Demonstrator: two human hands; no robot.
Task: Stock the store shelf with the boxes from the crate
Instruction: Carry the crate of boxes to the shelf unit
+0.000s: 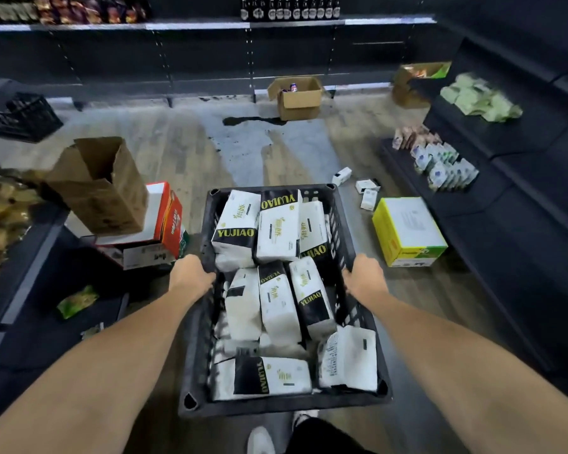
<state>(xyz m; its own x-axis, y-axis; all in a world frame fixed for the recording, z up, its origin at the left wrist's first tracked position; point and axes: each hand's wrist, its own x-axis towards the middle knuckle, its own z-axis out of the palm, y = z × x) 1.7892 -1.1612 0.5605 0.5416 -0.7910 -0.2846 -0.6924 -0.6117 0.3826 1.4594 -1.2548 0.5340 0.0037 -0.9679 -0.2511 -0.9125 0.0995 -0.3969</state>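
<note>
Head view: left hand and right hand both have fingers clamped over the side rims of the black crate. It looks carried mid-aisle and is full of white-and-black boxes. Judgement: carry step, nothing unloaded yet; keep the crate level, steer left of the yellow carton and stray packets, and set down near the right shelf.

Floor bears a yellow box, small white cartons and a cardboard box.

Black plastic crate, glossy packs
</note>
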